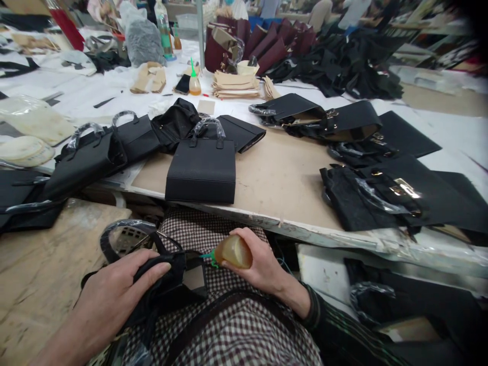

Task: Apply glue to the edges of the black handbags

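My left hand point(118, 287) is closed on the edge of a black handbag point(163, 295), which lies over my lap with its plastic-wrapped handle standing up. In my right hand point(263, 264) is a glue bottle point(234, 251), tipped on its side, with amber liquid inside. Its green nozzle points left and meets the bag's edge; whether the tip touches cannot be made out. Just ahead, a finished-looking black handbag point(202, 170) stands on the table edge. Part of the held bag is hidden behind my left hand.
Black bags lie to the left point(87, 157) and to the right point(392, 193) on the table point(282, 173). Farther back are a second glue bottle point(194, 84), a stack of tan pieces point(236, 84) and maroon bags point(267, 40). A wooden board point(38, 269) is at my left. People are in the background.
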{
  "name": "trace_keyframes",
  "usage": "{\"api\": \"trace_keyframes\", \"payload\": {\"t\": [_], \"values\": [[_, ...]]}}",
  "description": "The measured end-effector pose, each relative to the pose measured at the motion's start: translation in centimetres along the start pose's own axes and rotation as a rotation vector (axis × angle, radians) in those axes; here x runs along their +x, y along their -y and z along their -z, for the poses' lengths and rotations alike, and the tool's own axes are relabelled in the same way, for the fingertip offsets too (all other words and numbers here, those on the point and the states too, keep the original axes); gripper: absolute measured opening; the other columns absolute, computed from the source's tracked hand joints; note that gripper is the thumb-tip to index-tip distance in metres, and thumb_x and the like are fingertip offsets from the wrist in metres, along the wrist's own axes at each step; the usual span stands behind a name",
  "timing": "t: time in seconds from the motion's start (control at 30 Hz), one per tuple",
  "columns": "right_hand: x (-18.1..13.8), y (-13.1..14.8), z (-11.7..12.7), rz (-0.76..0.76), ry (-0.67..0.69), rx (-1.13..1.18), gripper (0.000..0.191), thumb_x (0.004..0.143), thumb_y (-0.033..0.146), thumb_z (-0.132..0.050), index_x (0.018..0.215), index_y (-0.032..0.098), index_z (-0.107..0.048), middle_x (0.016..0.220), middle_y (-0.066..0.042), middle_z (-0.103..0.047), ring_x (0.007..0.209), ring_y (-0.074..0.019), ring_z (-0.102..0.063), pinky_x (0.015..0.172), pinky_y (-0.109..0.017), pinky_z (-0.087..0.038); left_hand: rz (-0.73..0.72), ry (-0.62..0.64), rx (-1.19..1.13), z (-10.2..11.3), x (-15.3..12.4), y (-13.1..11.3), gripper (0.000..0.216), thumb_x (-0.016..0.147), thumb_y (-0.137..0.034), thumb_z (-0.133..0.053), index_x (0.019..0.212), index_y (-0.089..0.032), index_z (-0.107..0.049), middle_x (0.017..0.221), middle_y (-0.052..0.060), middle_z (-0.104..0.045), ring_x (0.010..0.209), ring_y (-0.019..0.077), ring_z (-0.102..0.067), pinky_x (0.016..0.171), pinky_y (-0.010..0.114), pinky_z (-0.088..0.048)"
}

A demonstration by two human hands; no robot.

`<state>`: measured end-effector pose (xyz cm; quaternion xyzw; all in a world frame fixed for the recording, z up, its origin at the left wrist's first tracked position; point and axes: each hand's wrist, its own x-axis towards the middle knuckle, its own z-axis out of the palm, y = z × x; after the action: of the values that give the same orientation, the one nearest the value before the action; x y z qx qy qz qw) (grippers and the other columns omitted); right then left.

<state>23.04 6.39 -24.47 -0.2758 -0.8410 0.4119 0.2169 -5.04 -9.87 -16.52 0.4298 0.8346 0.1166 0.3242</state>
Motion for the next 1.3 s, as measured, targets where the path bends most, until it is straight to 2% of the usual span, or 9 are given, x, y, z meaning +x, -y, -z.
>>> {"api": "trace_keyframes", "payload": {"t": [0.17, 0.27, 0.4, 0.63, 0.8, 0.93, 1.1, 1.23, 1.3], "values": [[0.7, 0.0, -0.6, -0.052, 0.045, -0.014, 0.052, 0.085, 0.040, -0.083, 0.124, 0.022, -0.053, 0.113, -0.010, -0.068, 0.099, -0.0283, -0.069, 0.085, -0.044, -0.058, -0.005, -0.030, -0.027, -0.8, -1.2, 0.2, 0.061, 0.079, -0.086, -0.055, 0.106, -0.036, -0.076, 0.124, 0.003, -0.078, 0.123, 0.0415, -0.065, 0.105, 0.049, -0.046], [0.7, -0.2, -0.6, -0.134, 0.014, 0.003, 0.048, 0.085, 0.038, -0.083, 0.121, 0.021, -0.056, 0.112, -0.009, -0.070, 0.098, -0.0267, -0.069, 0.087, -0.042, -0.057, 0.004, -0.026, -0.020, -1.3, -1.9, 0.4, 0.061, 0.076, -0.088, -0.055, 0.103, -0.037, -0.076, 0.122, 0.001, -0.078, 0.121, 0.0412, -0.066, 0.106, 0.050, -0.046], [0.7, -0.4, -0.3, -0.221, -0.025, 0.043, 0.039, 0.086, 0.036, -0.080, 0.115, 0.021, -0.059, 0.105, -0.006, -0.072, 0.090, -0.0234, -0.068, 0.081, -0.037, -0.055, -0.054, -0.022, 0.042, -1.5, -2.5, 1.0, 0.055, 0.083, -0.083, -0.053, 0.104, -0.038, -0.076, 0.119, -0.001, -0.079, 0.116, 0.0362, -0.070, 0.102, 0.044, -0.052], [0.5, -0.6, -0.2, -0.324, 0.041, 0.058, 0.040, 0.084, 0.035, -0.080, 0.116, 0.020, -0.061, 0.099, -0.003, -0.070, 0.085, -0.0208, -0.063, 0.078, -0.033, -0.049, -0.174, -0.188, 0.170, -1.6, -2.4, 1.0, 0.072, 0.087, -0.088, -0.036, 0.104, -0.034, -0.079, 0.112, 0.001, -0.082, 0.107, 0.0329, -0.078, 0.094, 0.047, -0.063], [0.2, -0.5, 0.0, -0.385, 0.120, 0.090, 0.033, 0.085, 0.034, -0.079, 0.111, 0.020, -0.063, 0.095, -0.003, -0.070, 0.084, -0.0215, -0.062, 0.076, -0.034, -0.047, -0.228, -0.215, 0.227, -1.6, -2.1, 0.7, 0.073, 0.090, -0.087, -0.031, 0.102, -0.034, -0.081, 0.110, 0.000, -0.083, 0.103, 0.0305, -0.080, 0.089, 0.046, -0.066], [-0.1, -0.7, 0.1, -0.402, 0.148, 0.127, 0.034, 0.085, 0.035, -0.079, 0.111, 0.019, -0.063, 0.096, -0.003, -0.070, 0.085, -0.0224, -0.063, 0.077, -0.035, -0.048, -0.244, -0.229, 0.248, -1.7, -2.2, 0.7, 0.064, 0.092, -0.083, -0.038, 0.103, -0.034, -0.079, 0.108, -0.002, -0.083, 0.099, 0.0275, -0.081, 0.084, 0.039, -0.067], [-0.5, -0.9, -0.1, -0.295, 0.079, 0.125, 0.050, 0.085, 0.039, -0.082, 0.124, 0.021, -0.057, 0.117, -0.007, -0.069, 0.102, -0.0250, -0.064, 0.091, -0.038, -0.048, -0.314, -0.260, 0.287, -2.0, -2.5, 1.6, 0.056, 0.094, -0.077, -0.045, 0.105, -0.033, -0.077, 0.105, -0.004, -0.084, 0.094, 0.0231, -0.081, 0.081, 0.030, -0.066], [-0.5, -0.4, 0.3, -0.298, 0.192, 0.146, 0.045, 0.083, 0.040, -0.082, 0.118, 0.020, -0.061, 0.110, -0.006, -0.069, 0.097, -0.0252, -0.064, 0.086, -0.039, -0.048, -0.375, -0.212, 0.315, -2.3, -3.0, 3.5, 0.040, 0.096, -0.065, -0.054, 0.109, -0.035, -0.077, 0.110, -0.005, -0.083, 0.096, 0.0202, -0.081, 0.087, 0.024, -0.064], [-0.3, -0.2, 0.5, -0.350, 0.197, 0.156, 0.041, 0.083, 0.039, -0.080, 0.114, 0.020, -0.062, 0.103, -0.005, -0.069, 0.091, -0.0244, -0.063, 0.082, -0.038, -0.048, -0.416, -0.185, 0.312, -2.5, -3.4, 4.6, 0.033, 0.098, -0.057, -0.056, 0.113, -0.036, -0.077, 0.115, -0.005, -0.082, 0.101, 0.0198, -0.080, 0.093, 0.023, -0.061]]}}
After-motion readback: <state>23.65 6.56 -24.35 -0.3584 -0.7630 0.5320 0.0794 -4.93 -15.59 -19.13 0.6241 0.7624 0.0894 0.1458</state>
